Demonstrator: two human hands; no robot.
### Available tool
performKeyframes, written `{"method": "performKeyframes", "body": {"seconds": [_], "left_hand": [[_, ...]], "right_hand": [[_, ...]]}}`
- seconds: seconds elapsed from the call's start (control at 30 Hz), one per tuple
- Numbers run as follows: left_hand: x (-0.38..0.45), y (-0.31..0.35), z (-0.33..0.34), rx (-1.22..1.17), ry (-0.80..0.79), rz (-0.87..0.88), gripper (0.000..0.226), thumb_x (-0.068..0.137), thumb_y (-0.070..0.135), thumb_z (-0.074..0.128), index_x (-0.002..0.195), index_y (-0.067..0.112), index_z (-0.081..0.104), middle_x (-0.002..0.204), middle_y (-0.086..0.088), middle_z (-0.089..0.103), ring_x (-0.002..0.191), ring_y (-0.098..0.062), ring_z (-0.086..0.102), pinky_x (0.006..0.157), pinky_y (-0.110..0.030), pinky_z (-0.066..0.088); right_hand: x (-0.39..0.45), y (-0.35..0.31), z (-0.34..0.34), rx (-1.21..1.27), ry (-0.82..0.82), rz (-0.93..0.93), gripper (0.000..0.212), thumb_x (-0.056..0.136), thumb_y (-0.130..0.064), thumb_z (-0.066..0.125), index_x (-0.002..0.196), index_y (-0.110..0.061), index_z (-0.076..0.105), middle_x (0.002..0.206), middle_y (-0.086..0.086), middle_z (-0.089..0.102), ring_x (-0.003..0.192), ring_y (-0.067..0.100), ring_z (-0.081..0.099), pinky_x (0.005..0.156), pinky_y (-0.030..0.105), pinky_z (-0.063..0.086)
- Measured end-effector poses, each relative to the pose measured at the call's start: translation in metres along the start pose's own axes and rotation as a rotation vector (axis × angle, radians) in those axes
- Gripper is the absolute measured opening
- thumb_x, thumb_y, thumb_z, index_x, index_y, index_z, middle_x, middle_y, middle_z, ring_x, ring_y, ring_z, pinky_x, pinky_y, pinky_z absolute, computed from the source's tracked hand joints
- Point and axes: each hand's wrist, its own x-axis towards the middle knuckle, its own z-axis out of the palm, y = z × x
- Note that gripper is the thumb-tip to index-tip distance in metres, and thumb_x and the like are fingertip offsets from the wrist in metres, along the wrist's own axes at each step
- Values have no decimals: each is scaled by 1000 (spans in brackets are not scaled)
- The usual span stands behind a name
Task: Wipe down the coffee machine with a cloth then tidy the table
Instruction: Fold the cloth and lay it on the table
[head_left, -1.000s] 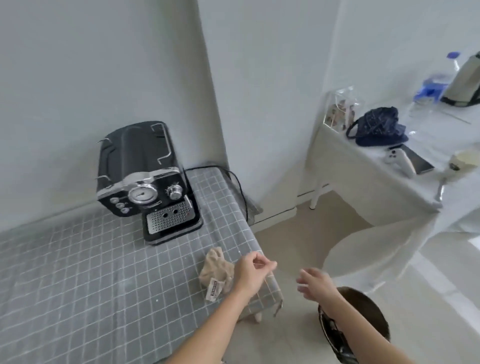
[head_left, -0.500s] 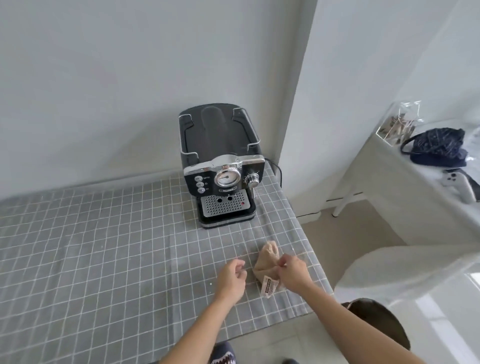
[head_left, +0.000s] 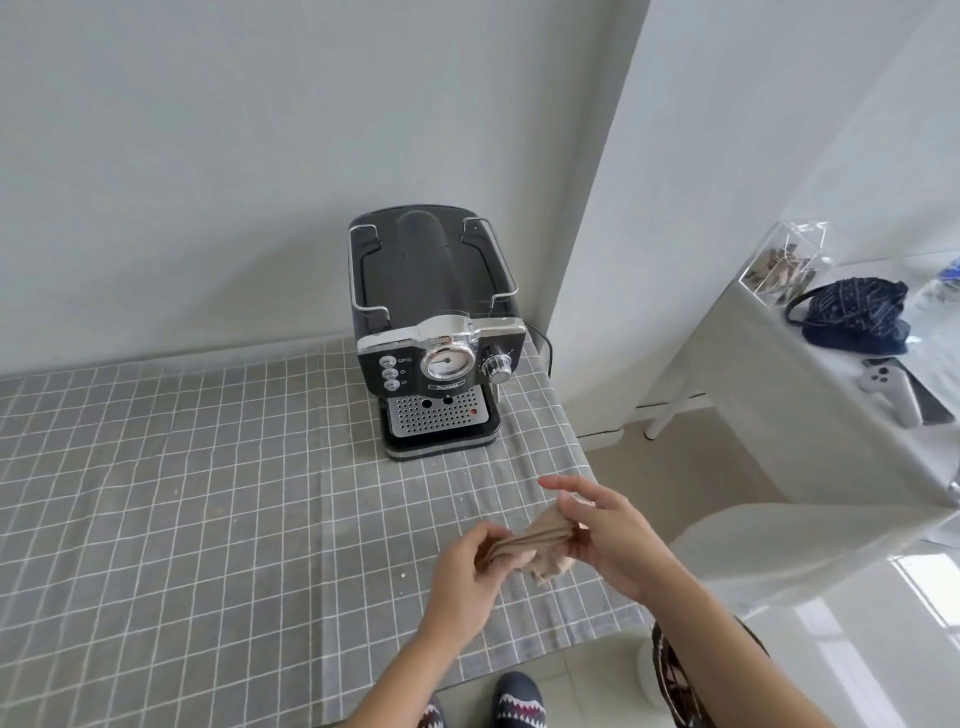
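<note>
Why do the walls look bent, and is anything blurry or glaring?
Head view: the wide lens bows the wall edges; the black and chrome coffee machine is sharp, with a highlight on its chrome band; bright glare washes the floor at right; the beige crumpled cloth is slightly soft.

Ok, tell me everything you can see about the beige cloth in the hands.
The bunched beige cloth looks like soft ribbed fabric, gathered into folds. It is held up over the near right part of the grey checked tablecloth, pinched between the left hand and right hand, apart from the black coffee machine.
</note>
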Motion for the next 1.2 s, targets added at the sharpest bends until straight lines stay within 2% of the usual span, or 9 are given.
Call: {"method": "performKeyframes", "body": {"seconds": [0.13, 0.27, 0.43, 0.5, 0.6, 0.7, 0.87, 1.03, 1.2], "left_hand": [[4, 29, -18, 132, 21, 148, 6, 94, 26, 56, 90, 28, 61, 75, 8, 63, 69, -9, 59, 63, -28, 48], [18, 55, -48, 409, -38, 284, 16, 87, 42, 60, 95, 28, 64, 83, 17, 67, 77, -4, 64, 66, -20, 50], [49, 74, -73, 606, -132, 210, 21, 75, 42, 73, 90, 28, 69, 81, 17, 61, 71, 1, 58, 68, -16, 48], [67, 78, -68, 665, -105, 206, 21, 76, 36, 75, 90, 21, 70, 83, 8, 64, 74, -5, 58, 73, -20, 48], [90, 85, -55, 694, -12, 244, 16, 78, 29, 76, 89, 20, 71, 80, 8, 61, 71, -4, 55, 67, -10, 37], [97, 83, -39, 663, 67, 315, 10, 78, 24, 75, 87, 21, 72, 77, 12, 56, 63, 2, 51, 60, -8, 40], [79, 24, 10, 681, -32, 200, 13, 84, 19, 68, 96, 16, 72, 89, 5, 60, 74, -8, 58, 71, -21, 53], [33, -38, 54, 699, -219, 99, 17, 88, 18, 62, 102, 15, 73, 98, 3, 64, 92, -11, 61, 79, -22, 53], [4, -57, 73, 725, -263, 164, 21, 89, 22, 60, 107, 19, 72, 96, 6, 62, 94, -8, 55, 79, -19, 48]], "right_hand": [[-16, -19, -5, -319, -124, -119, 35, 78, -14, 81, 111, -21, 70, 81, -1, 64, 73, 12, 61, 74, 24, 54], [-17, -28, -6, -980, 92, -398, 17, 75, -26, 82, 80, -31, 67, 79, -7, 61, 68, 6, 53, 63, 13, 43], [6, -41, -19, -1103, 97, -518, 21, 88, -38, 68, 81, -19, 72, 92, -9, 55, 77, 5, 53, 63, 13, 36], [20, -48, -24, -1119, 73, -466, 11, 92, -26, 67, 88, -20, 75, 77, -12, 60, 63, 11, 57, 54, 12, 37], [39, -57, -37, -1003, 108, -454, 32, 90, -3, 61, 99, -30, 76, 65, -12, 68, 47, 3, 63, 47, 10, 44], [51, -56, -54, -889, 161, -497, 36, 86, -3, 67, 102, -35, 77, 67, -11, 73, 57, 11, 68, 54, 21, 53], [64, -1, -86, -1014, 167, -463, 33, 81, 0, 74, 106, -22, 78, 106, -2, 76, 91, 10, 68, 75, -4, 38], [49, 77, -120, -1293, 45, -252, 38, 86, -5, 69, 116, -28, 73, 130, -6, 65, 118, 18, 62, 102, 26, 44], [24, 116, -142, -1364, 31, -177, 31, 96, -20, 60, 119, -38, 70, 149, -2, 44, 135, 20, 39, 112, 36, 34]]}}
